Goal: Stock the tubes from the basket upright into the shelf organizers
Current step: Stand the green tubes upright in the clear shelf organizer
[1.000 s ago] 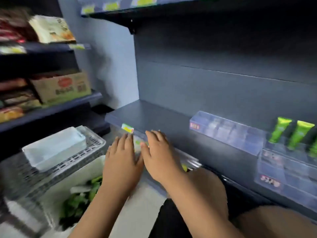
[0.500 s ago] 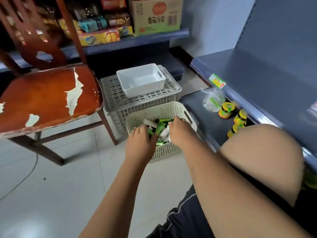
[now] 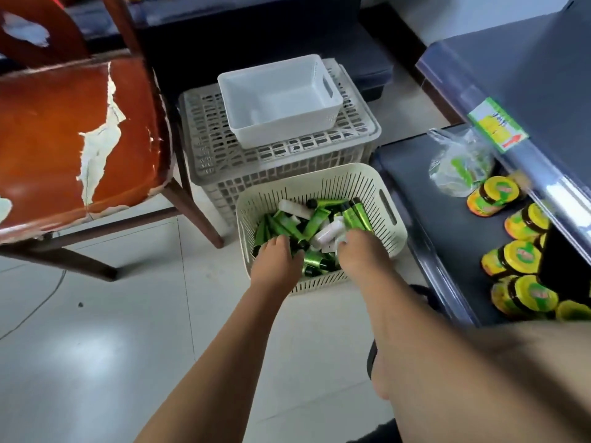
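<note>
Cream slotted plastic basket (image 3: 319, 183), rounded-rectangular with thin vertical slits, is sitting on glossy pale floor tiles (image 3: 96, 346) and holding a loose heap of shiny green and white plastic tubes (image 3: 319, 217), lying jumbled on their sides. The left hand (image 3: 276, 260) and right hand (image 3: 361, 251) are resting knuckles-up in the heap at the basket's near edge, fingertips buried; whether either is gripping a tube cannot be told. Behind the basket a grey lattice crate (image 3: 204, 132) is carrying a smooth white rectangular bin (image 3: 281, 129); right of it yellow-lidded jars (image 3: 518, 257) are crowding a dark low shelf (image 3: 431, 199); left of it the tiles are stretching beneath a peeling brown chair (image 3: 48, 139).
</note>
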